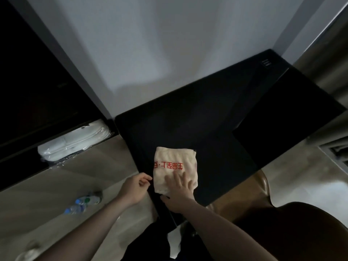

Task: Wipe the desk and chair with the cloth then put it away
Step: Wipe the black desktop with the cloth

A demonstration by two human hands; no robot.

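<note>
Black and broad, the desk (207,113) carries the folded cream cloth (174,166) near its front edge, the right hand (178,193) pressing flat-fingered on it, the left hand (136,187) loosely curled beside, holding nothing.

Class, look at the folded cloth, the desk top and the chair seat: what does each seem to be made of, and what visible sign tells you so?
Cloth: soft woven or terry fabric, cream with red print; it folds and puckers.
Desk: smooth black board, perhaps laminate; flat with a faint sheen.
Chair: glossy brown seat, possibly leather or plastic; too dim to tell.
</note>
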